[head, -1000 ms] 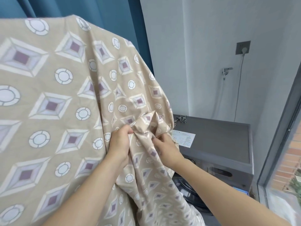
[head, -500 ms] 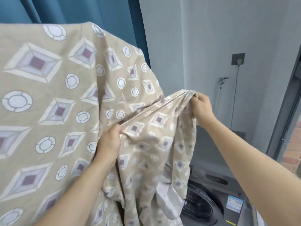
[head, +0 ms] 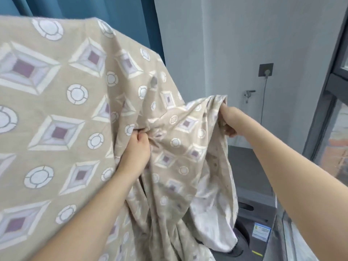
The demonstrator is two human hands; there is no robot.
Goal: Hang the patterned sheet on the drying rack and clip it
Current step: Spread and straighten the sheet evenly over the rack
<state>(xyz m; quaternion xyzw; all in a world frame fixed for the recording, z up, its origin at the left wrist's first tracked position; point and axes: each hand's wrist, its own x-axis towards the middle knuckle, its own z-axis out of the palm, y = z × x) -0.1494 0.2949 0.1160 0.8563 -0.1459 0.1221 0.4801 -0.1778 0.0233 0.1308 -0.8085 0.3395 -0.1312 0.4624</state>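
The patterned sheet (head: 62, 113), beige with purple diamonds and white circles, drapes over something high on the left; the drying rack itself is hidden under it. My left hand (head: 136, 149) pinches a bunched fold near the sheet's middle. My right hand (head: 228, 119) grips a gathered edge and holds it out to the right, so a span of cloth stretches between both hands. Loose cloth hangs below, showing its pale underside. No clip is visible.
A grey washing machine (head: 252, 221) stands low at the right, partly behind the hanging cloth. Blue curtains (head: 113, 12) hang behind the sheet. On the grey wall sit a socket (head: 265, 70) and a tap (head: 248, 94). A window frame (head: 327, 102) runs down the right.
My right hand has pulled the sheet's edge up and out to the right, away from the left hand. The bunch of cloth has spread into a stretched span. The view has tilted down slightly.
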